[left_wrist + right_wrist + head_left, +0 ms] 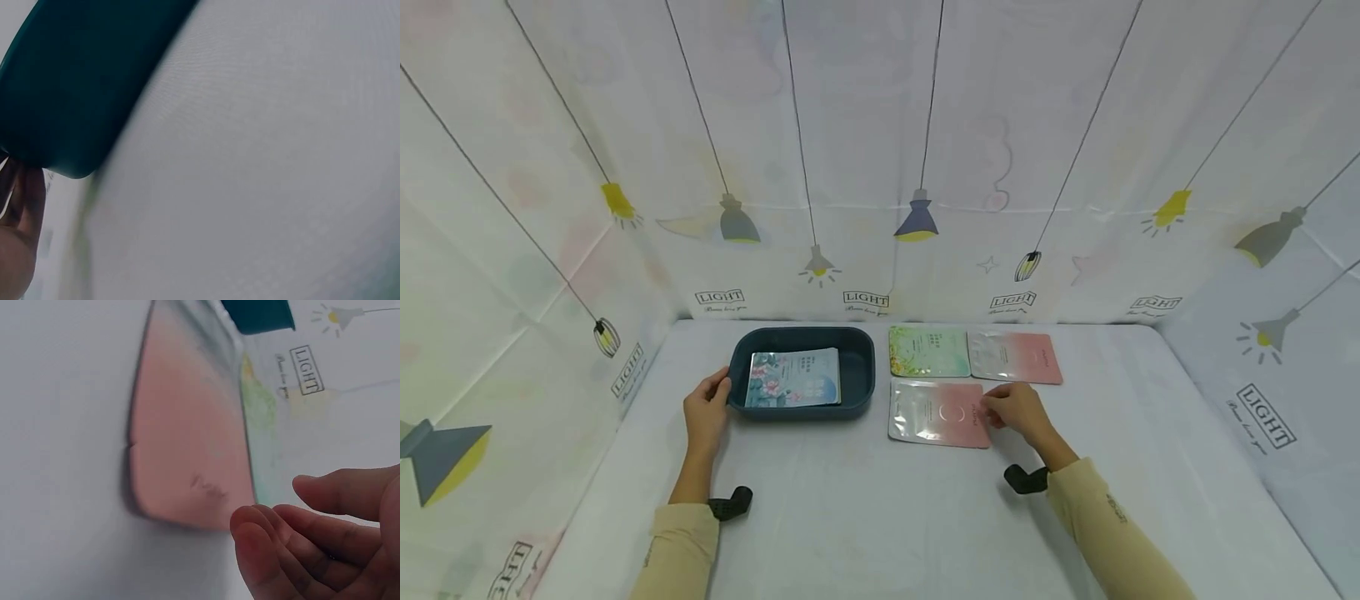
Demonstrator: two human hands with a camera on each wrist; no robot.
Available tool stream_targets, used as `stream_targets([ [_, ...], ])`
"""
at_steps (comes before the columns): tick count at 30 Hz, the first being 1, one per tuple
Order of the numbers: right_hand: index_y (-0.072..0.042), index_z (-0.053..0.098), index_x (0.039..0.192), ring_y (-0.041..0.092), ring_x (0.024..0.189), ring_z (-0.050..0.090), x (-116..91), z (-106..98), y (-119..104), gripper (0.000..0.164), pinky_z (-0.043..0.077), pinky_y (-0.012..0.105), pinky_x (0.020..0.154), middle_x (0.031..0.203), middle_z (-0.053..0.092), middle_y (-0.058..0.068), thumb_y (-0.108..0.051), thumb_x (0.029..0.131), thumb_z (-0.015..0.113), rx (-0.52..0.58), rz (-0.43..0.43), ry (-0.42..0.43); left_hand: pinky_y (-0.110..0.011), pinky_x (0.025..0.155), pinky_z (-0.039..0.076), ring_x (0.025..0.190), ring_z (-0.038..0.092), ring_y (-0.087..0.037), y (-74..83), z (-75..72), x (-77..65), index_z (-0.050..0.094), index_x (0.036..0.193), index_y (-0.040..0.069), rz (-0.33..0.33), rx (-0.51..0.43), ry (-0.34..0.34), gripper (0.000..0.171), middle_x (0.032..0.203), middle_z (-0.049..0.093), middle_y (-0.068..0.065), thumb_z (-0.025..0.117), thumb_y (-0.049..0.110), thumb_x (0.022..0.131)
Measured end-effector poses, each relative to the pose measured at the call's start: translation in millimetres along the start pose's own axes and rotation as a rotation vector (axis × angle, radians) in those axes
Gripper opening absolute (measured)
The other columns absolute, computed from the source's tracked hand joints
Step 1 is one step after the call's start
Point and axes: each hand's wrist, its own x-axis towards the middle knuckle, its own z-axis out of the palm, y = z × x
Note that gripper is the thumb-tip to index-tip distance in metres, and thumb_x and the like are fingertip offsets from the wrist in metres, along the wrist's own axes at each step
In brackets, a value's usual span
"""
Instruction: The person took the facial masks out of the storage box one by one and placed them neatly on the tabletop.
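Observation:
My left hand point(706, 412) holds the left end of a dark teal tray point(859, 375); in the left wrist view its fingers point(31, 200) meet the tray's end wall. Inside the tray lies a blue floral sheet mask packet point(793, 377), with an edge of something beneath it. My right hand point(1018, 410) is at the right edge of a silver-and-pink sheet mask packet point(936, 414) lying flat. In the right wrist view the thumb stands apart from the bent fingers, with nothing between them; whether a fingertip touches the packet is unclear.
Behind the near pink packet lie a green floral packet point(929, 352) and a second pink packet point(1017, 357), side by side. They rest on a white-covered table point(880, 517). A lamp-printed cloth point(865, 167) hangs along the back and sides.

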Motion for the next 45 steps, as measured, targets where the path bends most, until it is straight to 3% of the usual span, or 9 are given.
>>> stream_targets([
  [6,0.007,0.066,0.113,0.024,0.084,0.069,4,-4,-27,0.033,0.060,0.035,0.076,0.100,0.071,0.020,-0.019,0.096,0.059,0.094,-0.035,-0.044,0.001,0.076,0.042,0.097,0.053,0.005,23.0,0.5,-12.0,0.057,0.129,-0.009,0.022,-0.002,0.001,0.034,0.133,0.058,-0.027,0.052,0.008,0.100],
  [12,0.006,0.065,0.115,0.031,0.092,0.070,12,0,-58,0.033,0.059,0.037,0.081,0.109,0.069,0.024,-0.020,0.096,0.060,0.146,-0.061,-0.100,0.001,0.078,0.041,0.100,0.052,0.000,26.3,1.9,-15.2,0.056,0.130,-0.008,0.004,-0.009,0.015,0.035,0.134,0.057,-0.026,0.051,0.009,0.101],
  [20,0.008,0.065,0.116,0.021,0.080,0.071,25,9,-94,0.033,0.060,0.038,0.080,0.113,0.066,0.030,-0.017,0.095,0.061,0.179,-0.095,-0.126,0.001,0.077,0.041,0.105,0.053,-0.003,27.0,2.8,-12.7,0.057,0.131,-0.006,-0.022,-0.005,0.018,0.035,0.135,0.057,-0.024,0.051,0.012,0.101],
  [27,0.008,0.065,0.115,0.021,0.076,0.070,38,24,-119,0.033,0.060,0.038,0.080,0.105,0.069,0.025,-0.016,0.094,0.063,0.252,-0.057,-0.147,0.000,0.081,0.042,0.109,0.054,-0.004,-13.0,6.6,3.1,0.060,0.132,0.005,-0.001,0.015,0.052,0.038,0.134,0.062,-0.012,0.051,0.026,0.102],
  [31,0.008,0.066,0.113,0.017,0.071,0.068,40,35,-139,0.029,0.059,0.043,0.084,0.103,0.069,0.026,-0.014,0.094,0.062,0.259,-0.060,-0.159,-0.001,0.082,0.042,0.111,0.054,-0.007,-14.0,6.3,2.9,0.060,0.132,0.005,-0.015,0.015,0.050,0.038,0.135,0.061,-0.012,0.051,0.026,0.102],
  [39,0.007,0.068,0.106,0.019,0.067,0.068,46,65,-169,0.023,0.059,0.044,0.079,0.089,0.070,0.019,-0.010,0.092,0.064,0.310,-0.097,-0.152,-0.001,0.081,0.042,0.111,0.055,-0.007,-15.6,7.4,4.6,0.060,0.132,0.005,-0.006,0.017,0.076,0.037,0.134,0.062,-0.012,0.051,0.026,0.102],
  [45,0.006,0.069,0.103,0.017,0.066,0.068,51,85,-186,0.021,0.061,0.036,0.072,0.082,0.069,0.012,-0.009,0.090,0.066,0.303,-0.116,-0.171,-0.001,0.082,0.042,0.106,0.054,0.000,-15.0,7.8,3.4,0.061,0.130,0.004,0.007,0.004,0.080,0.036,0.133,0.063,-0.012,0.052,0.024,0.102],
])
